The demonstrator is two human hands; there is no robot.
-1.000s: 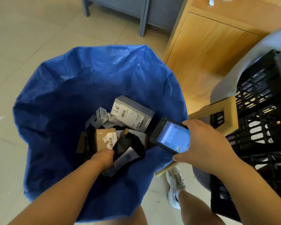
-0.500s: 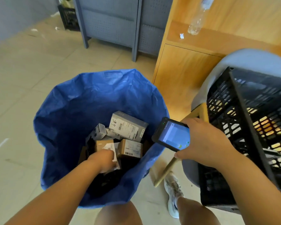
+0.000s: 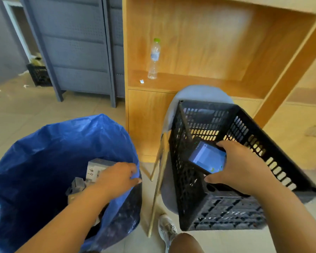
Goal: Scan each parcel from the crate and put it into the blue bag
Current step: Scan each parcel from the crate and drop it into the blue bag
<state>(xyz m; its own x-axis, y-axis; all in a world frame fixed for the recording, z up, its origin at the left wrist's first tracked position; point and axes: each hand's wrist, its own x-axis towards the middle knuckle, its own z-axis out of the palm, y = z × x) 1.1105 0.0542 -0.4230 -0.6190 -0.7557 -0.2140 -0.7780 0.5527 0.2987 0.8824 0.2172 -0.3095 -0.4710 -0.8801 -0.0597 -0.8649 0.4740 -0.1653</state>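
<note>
The blue bag (image 3: 44, 154) stands open on the floor at the left. Its thin, limp wall would likely fold if leaned on. Deep inside lie the parcels. I count two plainly: a pale box with a printed label (image 3: 97, 168) and a darker grey box (image 3: 77, 185) just beside it. A tan corner below may be a third, and the forearm hides the rest. They look like small cardboard cartons, and I judge them light and stiff enough to lift one-handed, best taken across two opposite faces with the barcode left bare.

The left hand (image 3: 117, 178) hangs over the bag's right rim. Its fingers (image 3: 135, 180) are loosely bent and, as far as the blur allows, nothing is between them.

To the right is one grey chair (image 3: 199, 92) on wooden legs, carrying one black crate (image 3: 226, 207) tipped toward the person. No parcel shows inside it, though the scanner and hand cover part of its floor. The one scanner (image 3: 208, 158) is lit and sits over the crate's mouth. The right hand (image 3: 243, 172) grips it, fingers wrapped over the far edge and thumb along the near one. Its glossy casing could be slippery, so that wrap-around hold suits it.

A second black crate (image 3: 38, 75) sits far back on the floor, and one bottle (image 3: 154, 59) stands on the shelf.
</note>
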